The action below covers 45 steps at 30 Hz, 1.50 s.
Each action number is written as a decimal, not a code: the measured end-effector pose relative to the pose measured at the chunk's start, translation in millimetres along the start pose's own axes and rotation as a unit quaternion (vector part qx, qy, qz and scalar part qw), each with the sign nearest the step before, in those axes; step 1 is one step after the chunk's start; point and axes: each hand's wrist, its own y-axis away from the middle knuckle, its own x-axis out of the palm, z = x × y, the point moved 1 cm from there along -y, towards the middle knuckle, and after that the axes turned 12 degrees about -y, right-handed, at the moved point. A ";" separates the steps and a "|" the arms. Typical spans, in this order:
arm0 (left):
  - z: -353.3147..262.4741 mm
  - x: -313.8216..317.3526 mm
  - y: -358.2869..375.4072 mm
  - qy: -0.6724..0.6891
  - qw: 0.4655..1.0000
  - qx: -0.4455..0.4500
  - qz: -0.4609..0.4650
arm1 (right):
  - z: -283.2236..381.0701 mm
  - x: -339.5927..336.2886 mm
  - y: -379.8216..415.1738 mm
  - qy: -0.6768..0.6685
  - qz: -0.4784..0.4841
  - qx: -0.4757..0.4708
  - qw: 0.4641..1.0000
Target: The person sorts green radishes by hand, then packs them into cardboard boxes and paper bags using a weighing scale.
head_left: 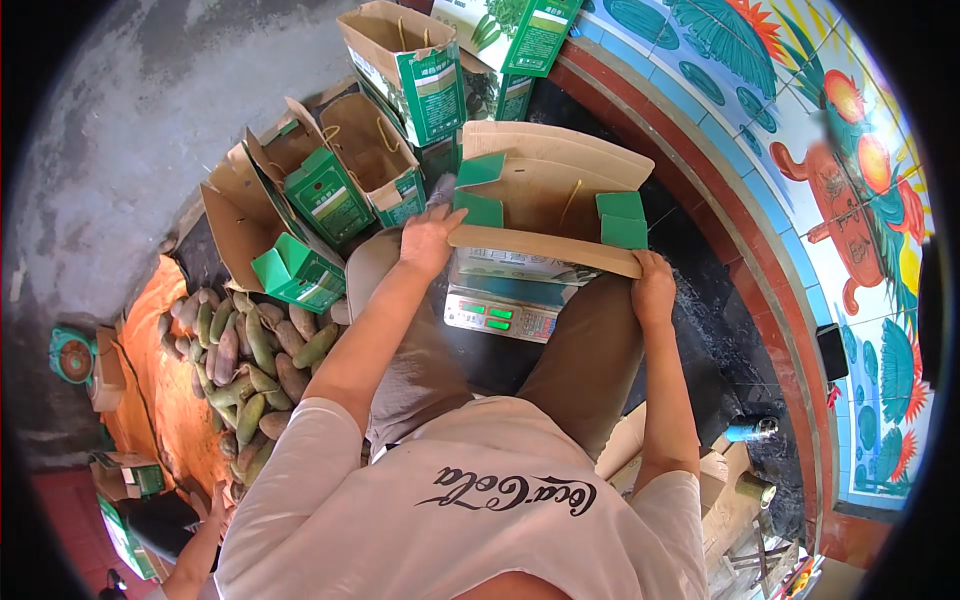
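Steadying the open brown-and-green cardboard carton [545,215] on the grey digital scale [503,312], my left hand [430,240] and right hand [652,290] clasp its edges, fingers curled; I'd centre it squarely.

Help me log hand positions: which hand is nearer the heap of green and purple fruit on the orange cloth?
Left. The left hand grips the open cardboard box's edge on the side toward the heap; the right hand holds the box's far edge.

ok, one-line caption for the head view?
Both hands, left and right, grip an open cardboard box on a digital scale, mangoes piled alongside.
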 end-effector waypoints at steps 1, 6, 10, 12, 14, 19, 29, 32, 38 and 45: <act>-0.4 -0.8 2.9 -0.003 1.000 0.002 -0.005 | 0.1 0.1 0.3 0.002 0.005 0.005 1.000; -3.2 -10.0 16.5 0.017 0.999 -0.003 0.027 | 1.5 -1.9 4.0 -0.010 0.027 0.015 0.999; -11.1 -21.3 24.4 -0.032 0.999 -0.004 -0.019 | 3.8 -4.4 4.2 0.004 0.038 0.026 0.999; -13.6 -28.9 28.3 -0.032 0.999 -0.009 -0.039 | 9.4 -7.2 6.0 0.010 0.033 0.036 0.999; -15.9 -32.3 33.9 -0.029 0.998 -0.016 -0.051 | 17.3 -11.7 8.8 0.014 0.006 0.029 0.999; -22.0 -28.4 46.1 0.028 0.996 -0.058 -0.065 | 24.8 -27.1 19.7 -0.005 -0.037 0.083 0.996; -29.5 -40.2 41.7 0.190 0.970 -0.109 -0.110 | -15.4 -77.5 31.9 -0.322 0.039 0.407 0.854; -29.3 -39.1 39.9 0.225 0.960 -0.117 -0.116 | -16.3 -94.3 32.8 -0.488 0.070 0.447 0.746; -29.3 -35.1 38.5 0.274 0.942 -0.124 -0.146 | 31.8 -102.3 29.7 -0.557 0.078 0.467 0.682; -28.8 -38.0 34.9 0.320 0.918 -0.139 -0.189 | -24.0 -113.3 23.7 -0.515 0.046 0.468 0.717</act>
